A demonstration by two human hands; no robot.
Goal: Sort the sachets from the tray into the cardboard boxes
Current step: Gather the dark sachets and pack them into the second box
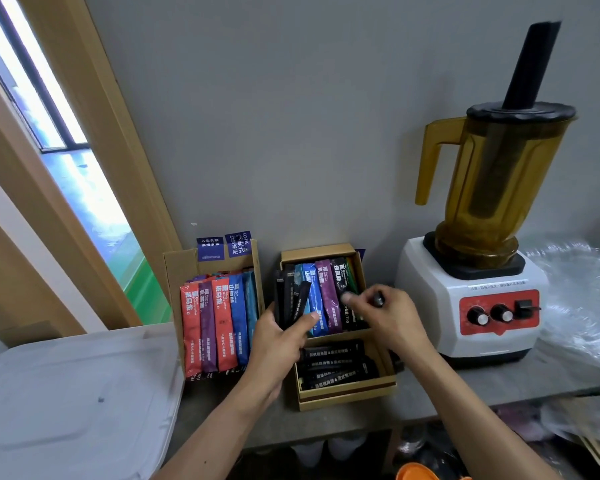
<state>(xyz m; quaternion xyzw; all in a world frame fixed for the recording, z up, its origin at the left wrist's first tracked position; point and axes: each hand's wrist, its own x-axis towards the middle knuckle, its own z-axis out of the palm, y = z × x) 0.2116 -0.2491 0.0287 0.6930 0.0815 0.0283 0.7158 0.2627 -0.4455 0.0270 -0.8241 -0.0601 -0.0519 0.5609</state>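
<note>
Your left hand grips a bundle of black sachets standing in the right box, while your right hand seems to pinch a dark sachet in its curled fingers. With the left box packed too, little sorting seems left.

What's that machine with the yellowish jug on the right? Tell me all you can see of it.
It is a blender, upright on the grey counter against the wall, right of the divided cardboard box. Its white plastic base carries a red panel with two black knobs and a black switch. On top sits a translucent amber jug, handle to the left, under a black lid through which a black stick slants up. Crumpled clear plastic lies beside it.
</note>
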